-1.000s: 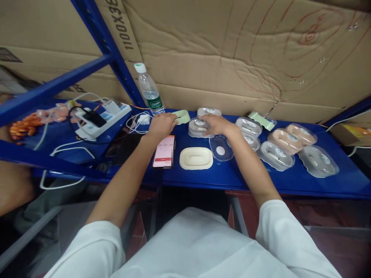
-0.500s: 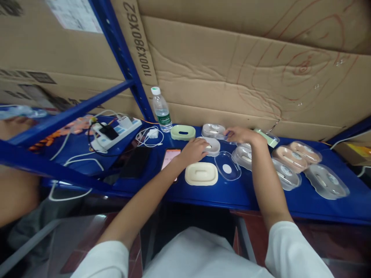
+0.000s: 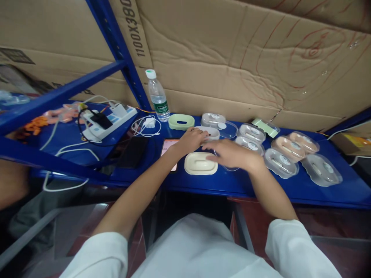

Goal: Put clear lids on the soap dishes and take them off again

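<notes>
My left hand (image 3: pixel 194 139) has its fingers curled over the left end of a whitish oval box (image 3: pixel 213 133). My right hand (image 3: pixel 232 153), fingers apart and holding nothing I can see, hovers beside it at the right edge of a cream oval lid (image 3: pixel 197 165) with a raised grip. Partly hidden beneath the right hand is a clear plastic cover (image 3: pixel 230 168). Behind the whitish box lie another clear cover (image 3: pixel 230 130) with a round white sticker and a grey box under a clear cover (image 3: pixel 213 120).
Several covered boxes (image 3: pixel 281 162) stand to the right. At the back are a light green box (image 3: pixel 181 121), a water bottle (image 3: pixel 159 101) and a green piece (image 3: pixel 266 127). A phone (image 3: pixel 168 147), a charger (image 3: pixel 150 122) and a power strip (image 3: pixel 110 124) lie left, near a blue frame bar (image 3: pixel 72 89).
My right hand has come forward and left from the back clear cover to above the cream lid's right edge. My left hand stays on the whitish box. The view has tilted down slightly.
</notes>
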Tool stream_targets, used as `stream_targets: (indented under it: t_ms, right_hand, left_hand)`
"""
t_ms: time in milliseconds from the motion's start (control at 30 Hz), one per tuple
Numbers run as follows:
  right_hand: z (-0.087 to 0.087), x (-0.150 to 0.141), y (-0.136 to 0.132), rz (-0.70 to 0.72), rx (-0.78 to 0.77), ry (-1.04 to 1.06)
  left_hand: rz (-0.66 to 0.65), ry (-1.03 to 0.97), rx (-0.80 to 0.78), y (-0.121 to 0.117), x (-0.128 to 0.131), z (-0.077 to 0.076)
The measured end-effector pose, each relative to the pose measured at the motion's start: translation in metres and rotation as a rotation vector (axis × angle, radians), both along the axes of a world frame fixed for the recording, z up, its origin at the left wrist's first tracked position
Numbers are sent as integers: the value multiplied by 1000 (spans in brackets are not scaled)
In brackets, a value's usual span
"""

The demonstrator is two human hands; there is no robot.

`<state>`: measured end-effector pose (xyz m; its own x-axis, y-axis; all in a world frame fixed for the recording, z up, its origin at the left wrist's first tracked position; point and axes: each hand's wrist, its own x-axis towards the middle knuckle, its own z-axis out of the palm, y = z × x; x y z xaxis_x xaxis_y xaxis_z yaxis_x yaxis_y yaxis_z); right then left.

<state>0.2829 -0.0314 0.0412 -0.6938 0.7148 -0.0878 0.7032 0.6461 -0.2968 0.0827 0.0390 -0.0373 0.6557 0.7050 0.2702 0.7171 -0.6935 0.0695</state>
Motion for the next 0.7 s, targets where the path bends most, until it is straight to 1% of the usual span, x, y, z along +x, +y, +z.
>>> stream_targets:
  t_ms: [67, 133, 200, 267, 433, 533, 633, 700]
  right_hand:
    - [-18, -11, -18, 84, -76, -16]
    - [-35, -20, -28, 130, -103, -41]
    - [-48, -25, -30, 145, -97, -72]
    - [-56, -26, -29, 150, -76, -70]
    - [-64, -13, -26, 160, -16, 82]
    - [-68, -4, -30, 174, -8, 153]
    - [-68, 3, -31, 200, -10, 226]
    - [-66, 7, -28, 206, 11, 267]
  left_hand:
    - [8, -9, 16, 3, -1, 4]
    - [19, -12, 34, 6, -2, 8]
    - [28, -11, 48, 6, -3, 11]
    - [27, -11, 55, 3, -5, 12]
    - [18, -45, 51, -15, -12, 17]
    - [31, -86, 42, -25, -24, 22]
    - [65, -164, 43, -25, -42, 25]
    - [106, -206, 52, -19, -55, 24]
